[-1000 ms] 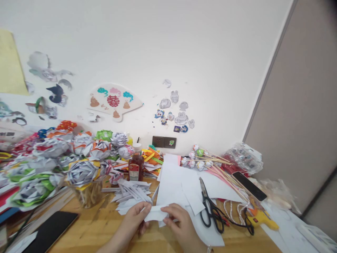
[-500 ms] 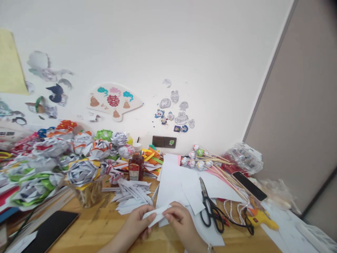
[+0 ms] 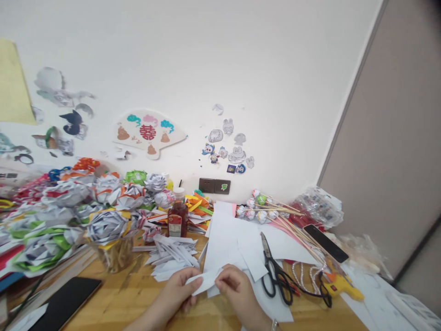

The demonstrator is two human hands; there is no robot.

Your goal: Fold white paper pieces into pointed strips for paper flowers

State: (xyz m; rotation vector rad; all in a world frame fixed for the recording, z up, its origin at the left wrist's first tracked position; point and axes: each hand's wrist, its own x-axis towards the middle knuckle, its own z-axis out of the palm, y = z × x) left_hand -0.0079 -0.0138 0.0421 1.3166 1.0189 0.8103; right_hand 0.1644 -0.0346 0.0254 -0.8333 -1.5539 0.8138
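A small strip of white paper (image 3: 206,281) is stretched between my two hands, low over the front of the table. My left hand (image 3: 182,287) pinches its left end between thumb and fingers. At its right end my right hand (image 3: 234,285) is closed, thumb against the index finger. Just behind my left hand lies a pile of folded white paper pieces (image 3: 174,255). White sheets (image 3: 223,239) spread out behind and under my right hand. Black-handled scissors (image 3: 274,271) rest on those sheets to the right, blades pointing away.
Paper flowers (image 3: 65,220) crowd the left, one atop a clear cup (image 3: 115,255). A bottle of red-brown liquid (image 3: 177,218) stands mid-table. A black phone (image 3: 69,301) lies front left, another phone (image 3: 325,242) at right. Nearby are wooden sticks (image 3: 296,227) and a yellow glue gun (image 3: 344,287).
My right hand's fingers have curled in more at the strip's right end, and the strip shows a broader, flatter face. My left hand has hardly moved.
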